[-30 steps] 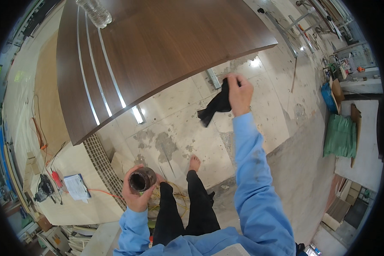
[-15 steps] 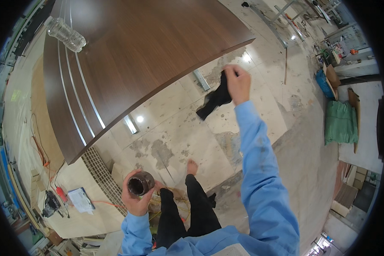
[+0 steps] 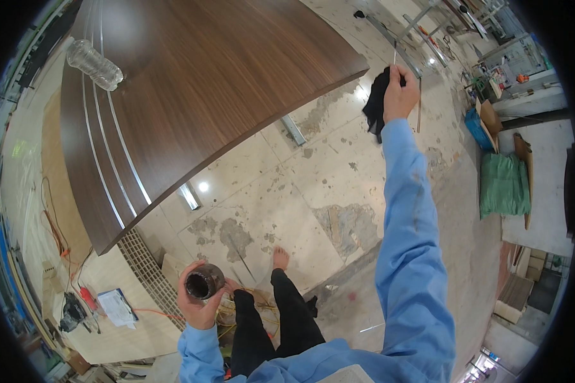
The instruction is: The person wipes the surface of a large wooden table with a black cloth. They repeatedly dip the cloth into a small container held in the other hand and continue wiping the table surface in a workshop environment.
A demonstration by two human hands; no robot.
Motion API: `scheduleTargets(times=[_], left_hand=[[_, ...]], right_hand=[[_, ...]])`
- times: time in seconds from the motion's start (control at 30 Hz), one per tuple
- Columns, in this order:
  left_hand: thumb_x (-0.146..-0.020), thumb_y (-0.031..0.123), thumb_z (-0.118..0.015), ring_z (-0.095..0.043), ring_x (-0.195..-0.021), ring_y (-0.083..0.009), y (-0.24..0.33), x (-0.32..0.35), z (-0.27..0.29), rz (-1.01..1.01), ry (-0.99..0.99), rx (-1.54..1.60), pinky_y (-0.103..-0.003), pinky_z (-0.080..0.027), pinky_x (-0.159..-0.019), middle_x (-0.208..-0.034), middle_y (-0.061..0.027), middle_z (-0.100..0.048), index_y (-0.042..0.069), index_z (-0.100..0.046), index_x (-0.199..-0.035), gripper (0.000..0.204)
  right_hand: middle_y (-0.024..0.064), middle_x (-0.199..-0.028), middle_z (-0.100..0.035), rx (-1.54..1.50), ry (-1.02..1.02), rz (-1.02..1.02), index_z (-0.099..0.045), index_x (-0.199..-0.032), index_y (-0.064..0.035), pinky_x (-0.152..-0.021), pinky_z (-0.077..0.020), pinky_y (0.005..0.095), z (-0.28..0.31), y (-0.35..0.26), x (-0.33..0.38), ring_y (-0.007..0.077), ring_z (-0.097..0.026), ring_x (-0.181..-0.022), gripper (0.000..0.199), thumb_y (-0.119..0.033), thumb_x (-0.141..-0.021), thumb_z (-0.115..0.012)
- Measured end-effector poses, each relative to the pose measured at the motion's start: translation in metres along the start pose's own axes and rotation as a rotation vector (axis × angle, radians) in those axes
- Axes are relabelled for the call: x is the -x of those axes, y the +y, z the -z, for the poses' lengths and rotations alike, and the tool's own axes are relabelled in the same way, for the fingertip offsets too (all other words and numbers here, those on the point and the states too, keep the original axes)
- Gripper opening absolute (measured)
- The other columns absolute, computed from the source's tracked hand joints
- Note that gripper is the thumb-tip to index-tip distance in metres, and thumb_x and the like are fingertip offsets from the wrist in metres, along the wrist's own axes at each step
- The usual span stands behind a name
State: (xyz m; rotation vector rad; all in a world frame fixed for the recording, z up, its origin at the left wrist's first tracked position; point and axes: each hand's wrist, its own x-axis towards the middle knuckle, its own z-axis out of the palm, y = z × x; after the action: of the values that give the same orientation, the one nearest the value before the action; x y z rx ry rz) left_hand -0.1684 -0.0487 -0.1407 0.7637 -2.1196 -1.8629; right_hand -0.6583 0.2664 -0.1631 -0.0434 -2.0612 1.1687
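Left hand (image 3: 198,305) grips a dark jar (image 3: 204,283); right hand (image 3: 399,92) clutches a black cloth (image 3: 377,102).
Jar sits lower left of frame, cloth upper right beside the wood panel (image 3: 198,96); a bottle (image 3: 94,64) lies upper left.
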Motion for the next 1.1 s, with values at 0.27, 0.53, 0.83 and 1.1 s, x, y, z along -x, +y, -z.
scheduleTargets(times=[0.27, 0.53, 0.83, 1.1], left_hand=[[-0.069, -0.004, -0.082, -0.062, -0.122, -0.0241, 0.009, 0.012, 0.011, 0.008, 0.038, -0.071, -0.037, -0.048, -0.107, -0.134, -0.0144, -0.062, 0.001, -0.055, -0.134, 0.070], [-0.070, -0.004, -0.083, -0.062, -0.122, -0.0251, -0.006, 0.021, 0.041, -0.040, 0.039, -0.033, -0.036, -0.047, -0.107, -0.133, -0.0150, -0.062, 0.001, -0.055, -0.134, 0.070], [-0.069, -0.003, -0.084, -0.062, -0.120, -0.0240, -0.025, 0.051, 0.104, -0.012, 0.121, 0.050, -0.036, -0.048, -0.105, -0.132, -0.0144, -0.063, 0.002, -0.056, -0.134, 0.071], [-0.068, -0.003, -0.080, -0.060, -0.123, -0.0251, -0.045, 0.087, 0.164, 0.028, 0.219, 0.045, -0.038, -0.047, -0.107, -0.135, -0.0149, -0.060, 0.001, -0.054, -0.134, 0.072]], right_hand=[[0.0125, -0.104, -0.076, 0.092, -0.252, 0.120, -0.077, -0.103, -0.0076, -0.089, -0.0522, 0.0365, -0.047, 0.007, -0.005, 0.0290, -0.072, -0.098, 0.022, -0.027, -0.094, -0.071], [0.0122, -0.104, -0.077, 0.149, -0.261, 0.110, -0.076, -0.106, -0.0039, -0.086, -0.0536, 0.0360, -0.047, -0.046, 0.069, 0.0268, -0.072, -0.095, 0.021, -0.020, -0.096, -0.068], [0.0109, -0.108, -0.076, -0.080, -0.439, 0.028, -0.075, -0.107, -0.0036, -0.089, -0.0554, 0.0341, -0.055, -0.171, 0.234, 0.0222, -0.072, -0.098, 0.016, -0.015, -0.097, -0.069], [0.0111, -0.094, -0.073, -0.738, -1.051, -0.190, -0.074, -0.102, -0.0033, -0.084, -0.0544, 0.0321, -0.048, -0.361, 0.433, 0.0204, -0.070, -0.087, 0.015, 0.000, -0.088, -0.067]])
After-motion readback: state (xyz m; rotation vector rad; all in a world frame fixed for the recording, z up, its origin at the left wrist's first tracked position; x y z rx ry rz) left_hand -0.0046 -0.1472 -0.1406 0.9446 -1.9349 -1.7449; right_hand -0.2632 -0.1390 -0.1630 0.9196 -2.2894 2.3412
